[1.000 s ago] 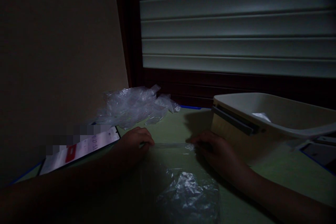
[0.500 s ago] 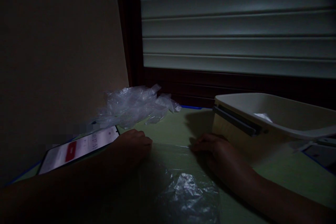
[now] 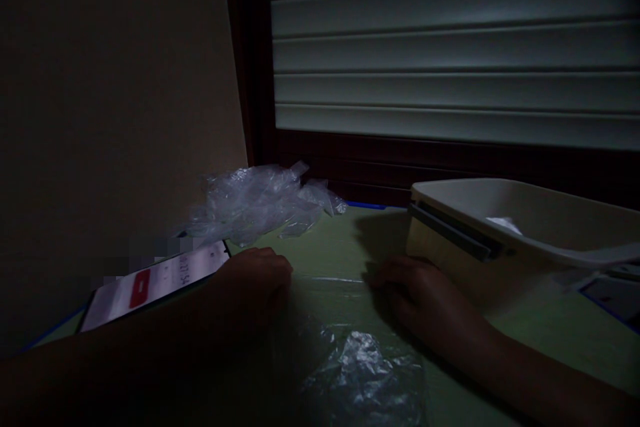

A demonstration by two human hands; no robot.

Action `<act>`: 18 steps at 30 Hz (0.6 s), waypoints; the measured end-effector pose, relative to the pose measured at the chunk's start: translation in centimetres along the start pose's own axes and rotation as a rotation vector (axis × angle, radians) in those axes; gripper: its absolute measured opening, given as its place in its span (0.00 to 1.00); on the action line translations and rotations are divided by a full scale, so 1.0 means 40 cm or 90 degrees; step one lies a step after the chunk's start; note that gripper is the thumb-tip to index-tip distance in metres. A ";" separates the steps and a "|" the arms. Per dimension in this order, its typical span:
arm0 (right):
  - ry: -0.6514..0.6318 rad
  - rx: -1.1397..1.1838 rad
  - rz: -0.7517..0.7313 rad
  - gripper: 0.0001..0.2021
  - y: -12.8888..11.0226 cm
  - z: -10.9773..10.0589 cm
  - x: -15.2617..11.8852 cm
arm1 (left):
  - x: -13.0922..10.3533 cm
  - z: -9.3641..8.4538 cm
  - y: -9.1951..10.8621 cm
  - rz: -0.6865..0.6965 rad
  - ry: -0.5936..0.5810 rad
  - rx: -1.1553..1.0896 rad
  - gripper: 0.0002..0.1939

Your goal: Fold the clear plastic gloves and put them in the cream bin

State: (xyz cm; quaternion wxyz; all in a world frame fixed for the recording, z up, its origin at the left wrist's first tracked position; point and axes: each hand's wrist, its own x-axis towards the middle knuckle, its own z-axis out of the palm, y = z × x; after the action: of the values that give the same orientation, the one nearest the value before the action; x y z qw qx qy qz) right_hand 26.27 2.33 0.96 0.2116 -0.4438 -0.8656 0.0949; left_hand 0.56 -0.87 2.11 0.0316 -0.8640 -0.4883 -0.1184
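Green tabletop [image 3: 333, 243] bears clear, crinkled, glinting plastic film [image 3: 367, 363].

What looked like a home, a dim corner where a plain wall [image 3: 115, 80] met a dark-framed slatted panel [image 3: 450, 53], a green table [image 3: 330, 240] below.

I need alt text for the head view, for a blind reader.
A person's left hand and right hand rest at the far edge of clear plastic on a green table, in dim light. A phone and crumpled plastic lie on the left; a pale bin stands on the right.
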 end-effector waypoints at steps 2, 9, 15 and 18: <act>0.001 0.032 0.017 0.13 0.000 0.000 0.001 | 0.002 0.003 0.000 -0.006 0.026 -0.027 0.08; 0.007 0.022 0.036 0.09 -0.008 0.005 0.004 | 0.016 0.023 -0.016 0.015 0.063 -0.059 0.08; 0.005 0.119 0.100 0.07 0.012 0.018 0.006 | 0.015 0.034 -0.029 0.005 0.051 -0.126 0.05; 0.011 0.220 0.139 0.07 0.029 0.033 0.008 | 0.012 0.033 -0.030 -0.006 0.047 -0.138 0.06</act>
State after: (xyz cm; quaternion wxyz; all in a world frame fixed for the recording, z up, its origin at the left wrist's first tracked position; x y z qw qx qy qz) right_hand 26.34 3.30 -0.54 0.2802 -0.4929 -0.7813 0.2610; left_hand 0.02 0.40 0.86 -0.0445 -0.8551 -0.4753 -0.2025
